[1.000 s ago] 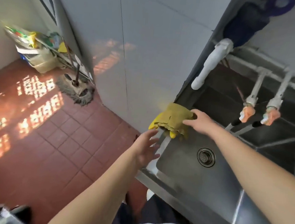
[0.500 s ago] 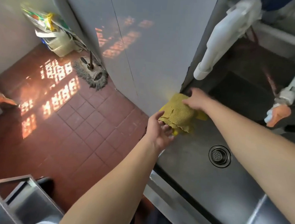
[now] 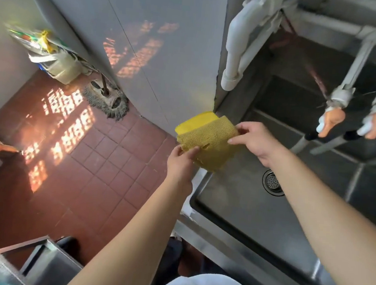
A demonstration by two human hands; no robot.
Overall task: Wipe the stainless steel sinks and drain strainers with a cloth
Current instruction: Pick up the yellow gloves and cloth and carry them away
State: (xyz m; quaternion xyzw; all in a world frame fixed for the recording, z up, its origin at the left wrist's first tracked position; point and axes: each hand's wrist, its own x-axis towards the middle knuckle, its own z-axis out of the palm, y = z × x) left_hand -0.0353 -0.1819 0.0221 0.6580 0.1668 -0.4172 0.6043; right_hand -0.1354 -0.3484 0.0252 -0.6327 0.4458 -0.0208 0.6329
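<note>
The yellow cloth (image 3: 207, 141) is held in the air above the left rim of the stainless steel sink (image 3: 240, 205), stretched between both hands at the corner where the sink meets the grey wall panel (image 3: 150, 38). The left hand (image 3: 182, 162) takes the cloth's near-left edge, thumb on top and fingers beneath, its grip pinching the fabric. The right hand (image 3: 253, 139) takes the cloth's far-right corner, thumb and forefinger pinching it while the other fingers curl loosely beside it. The cloth shows a textured, waffle-patterned face toward the viewer and a smoother, brighter yellow layer folded behind it; its lower edge looks frayed and hangs just over the sink's rim. The round drain strainer (image 3: 272, 182) sits in the basin floor to the right of the cloth, partly hidden by the right forearm. A white pipe (image 3: 233, 56) hangs down over the sink's back left corner. Behind the basin, two taps with orange fittings (image 3: 331, 118) project over a second, darker basin (image 3: 298, 106). To the left of the sink lies a red tiled floor (image 3: 79, 167) with patches of sunlight. A mop head (image 3: 106, 101) rests on that floor against the wall panel, and a light-coloured bucket (image 3: 60, 67) with clutter stands farther left of it. A metal rack (image 3: 26, 267) occupies the near-left corner, well apart from the sink.
</note>
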